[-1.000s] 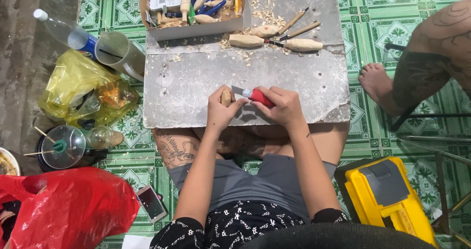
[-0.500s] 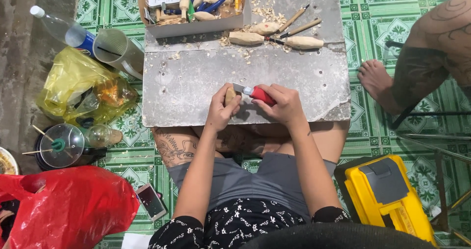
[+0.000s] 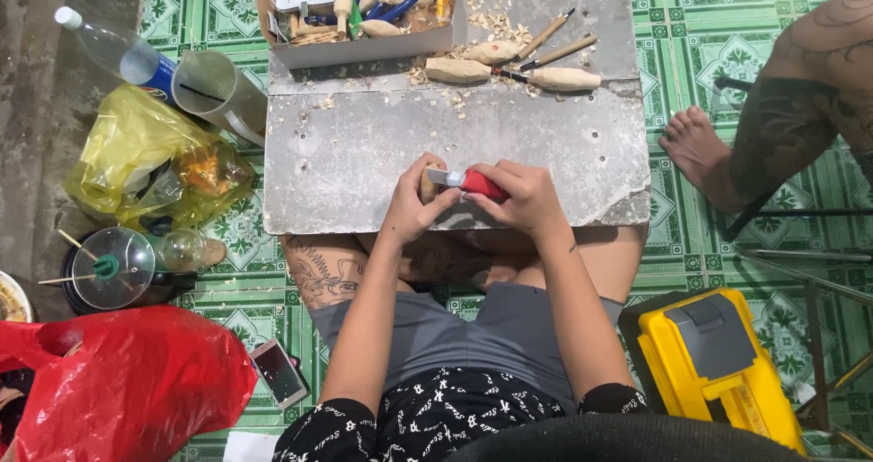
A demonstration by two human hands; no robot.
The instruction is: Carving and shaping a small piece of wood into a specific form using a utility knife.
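Head view: a small wooden piece (image 3: 427, 185) is held closed in the left hand (image 3: 414, 209) grip. A red-handled knife (image 3: 473, 183) is clasped in the right hand (image 3: 523, 198) grip, blade touching the wood. Both are held over the grey surface (image 3: 364, 153); wooden-handled tools (image 3: 509, 66) lie beyond them

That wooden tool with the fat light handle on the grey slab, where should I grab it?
Probably grab the pale wooden-handled carving tool by its thick rounded handle, coming from the right side. The thin dark blade points left toward the other wooden handle, so that end is best avoided.
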